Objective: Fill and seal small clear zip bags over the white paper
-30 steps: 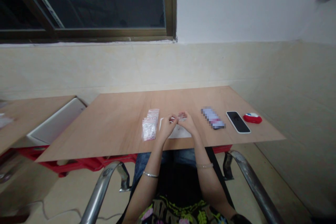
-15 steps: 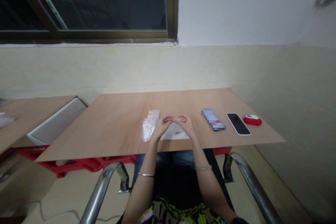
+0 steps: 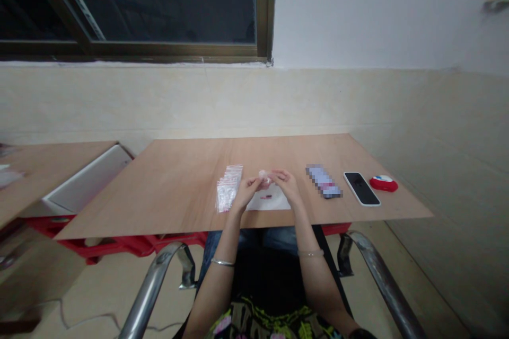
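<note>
My left hand (image 3: pixel 247 192) and my right hand (image 3: pixel 287 185) meet over the near middle of a wooden table (image 3: pixel 178 185). Together they pinch a small clear plastic bag (image 3: pixel 264 179) held just above a white sheet (image 3: pixel 270 200). A tiny pink item (image 3: pixel 267 197) lies on that sheet. Just left of my left hand lies a stack of small clear bags (image 3: pixel 227 188), fanned out toward the far side.
To the right lie a blurred rectangular object (image 3: pixel 323 181), a black phone (image 3: pixel 361 188) and a small red and white object (image 3: pixel 383 183). A white tray (image 3: pixel 85 180) sits between this table and another on the left. Metal chair arms (image 3: pixel 155 280) curve below.
Both hands have stayed together over the white sheet, working the small bag; the bag now shows lifted between the fingertips. The pink item on the sheet has come into sight.
</note>
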Available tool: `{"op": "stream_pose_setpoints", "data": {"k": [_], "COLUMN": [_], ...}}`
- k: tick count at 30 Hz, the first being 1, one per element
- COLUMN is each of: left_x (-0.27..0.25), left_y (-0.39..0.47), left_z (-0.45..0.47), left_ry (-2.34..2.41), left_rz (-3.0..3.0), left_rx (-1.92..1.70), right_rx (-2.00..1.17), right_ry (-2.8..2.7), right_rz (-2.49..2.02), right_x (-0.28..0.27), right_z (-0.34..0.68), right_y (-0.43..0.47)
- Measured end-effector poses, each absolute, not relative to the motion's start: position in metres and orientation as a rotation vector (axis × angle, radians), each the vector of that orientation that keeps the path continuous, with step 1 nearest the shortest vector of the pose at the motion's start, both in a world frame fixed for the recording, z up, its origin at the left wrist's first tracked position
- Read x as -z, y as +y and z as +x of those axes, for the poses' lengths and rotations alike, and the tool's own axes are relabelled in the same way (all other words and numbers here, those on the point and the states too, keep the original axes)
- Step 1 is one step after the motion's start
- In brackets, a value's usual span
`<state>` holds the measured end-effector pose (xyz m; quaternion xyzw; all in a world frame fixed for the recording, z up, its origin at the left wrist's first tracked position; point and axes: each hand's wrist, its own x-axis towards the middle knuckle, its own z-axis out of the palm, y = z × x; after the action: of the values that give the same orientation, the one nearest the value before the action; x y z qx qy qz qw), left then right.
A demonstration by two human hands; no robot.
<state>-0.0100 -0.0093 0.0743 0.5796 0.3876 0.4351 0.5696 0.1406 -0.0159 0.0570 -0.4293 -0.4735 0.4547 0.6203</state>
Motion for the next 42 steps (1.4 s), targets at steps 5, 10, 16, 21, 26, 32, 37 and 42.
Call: {"op": "stream_pose_setpoints", "data": {"k": [5,10,16,21,26,32,37,42], "left_x": [-0.078,-0.08,-0.086,-0.091,-0.096,-0.097,-0.095,-0.091], "left_y": [-0.014,-0.01,-0.007,-0.01,-0.013,-0.014,-0.014,-0.012], "left_z": [-0.01,-0.015,-0.022,-0.026,-0.025,-0.023,-0.023,-0.023], "left_ry": [0.929,0.97,0.999,1.008,1.023,1.041,1.004,0.984], "left_rz": [1.299,1.448,1.496,1.516,1.499,1.498,1.512,1.527], "left_rx": [-1.051,-1.113,-1.223,-1.319,-1.393,-1.421,-1.329,-1.352], "right_rx": [-1.05,-1.016,-0.992,-0.993,-1.061,-1.099,-1.033,-1.062], "right_ry": [-1.077,-1.117,-1.236,-1.24,-1.223,-1.187,-1.174,-1.164], "right_rz": [-1.018,-1.026,-1.02,-1.001,-0.989,-0.958,-0.968,-0.939], "right_x": [-0.057,-0.065,-0.067,-0.07,-0.077,-0.078,-0.073,-0.074], "right_z": [0.144,0.144,0.145,0.14,0.134,0.13,0.133,0.13], "right_y": [-0.019,-0.019,-0.018,-0.022,-0.023,-0.024,-0.022,-0.021]}}
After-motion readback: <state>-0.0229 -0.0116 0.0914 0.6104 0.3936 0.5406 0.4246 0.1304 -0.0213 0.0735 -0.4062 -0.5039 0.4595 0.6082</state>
